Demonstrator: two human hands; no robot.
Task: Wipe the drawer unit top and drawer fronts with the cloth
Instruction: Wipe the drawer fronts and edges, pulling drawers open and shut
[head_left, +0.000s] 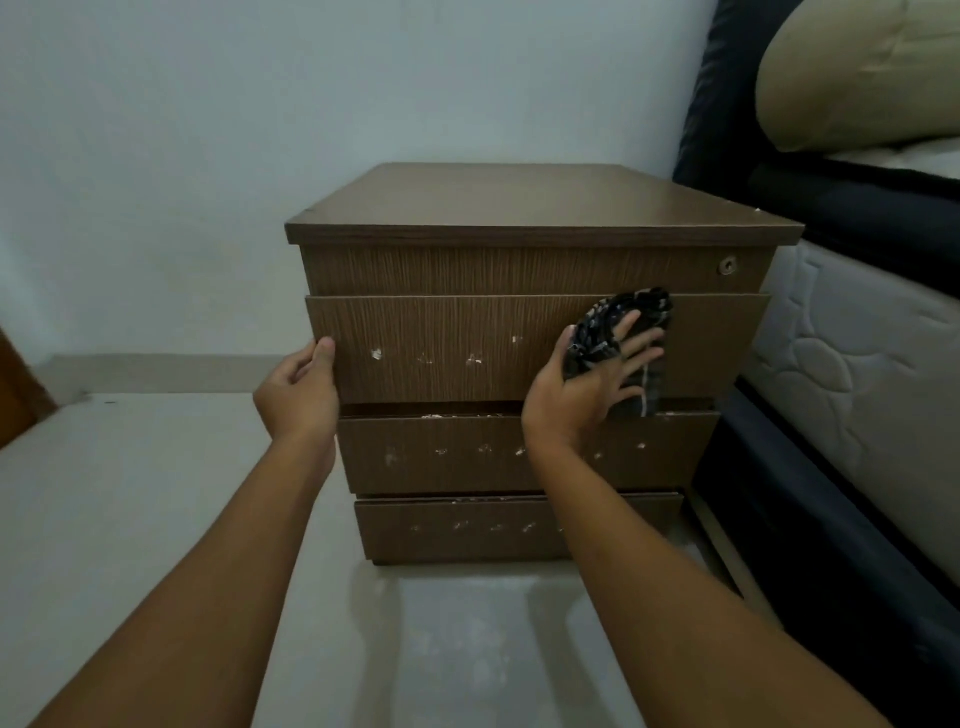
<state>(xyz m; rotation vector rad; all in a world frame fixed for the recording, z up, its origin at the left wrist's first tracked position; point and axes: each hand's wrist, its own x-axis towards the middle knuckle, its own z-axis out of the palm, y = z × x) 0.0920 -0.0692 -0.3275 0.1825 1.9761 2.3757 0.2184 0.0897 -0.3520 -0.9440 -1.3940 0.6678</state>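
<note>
A brown wood-grain drawer unit (519, 202) stands on the floor against the wall, with a lock at its upper right. My right hand (582, 384) presses a dark patterned cloth (631, 322) flat against the right part of the second drawer front (441, 343), fingers spread over it. My left hand (298, 384) grips the left edge of that same drawer front, thumb on its face. White chipped spots dot this front and the two drawer fronts (467, 452) below it.
A bed with a white quilted mattress (857, 364), a dark frame and a beige pillow (857, 73) stands tight against the unit's right side. A pale wall is behind, light floor (156, 493) to the left and front, a wooden edge (15, 405) at far left.
</note>
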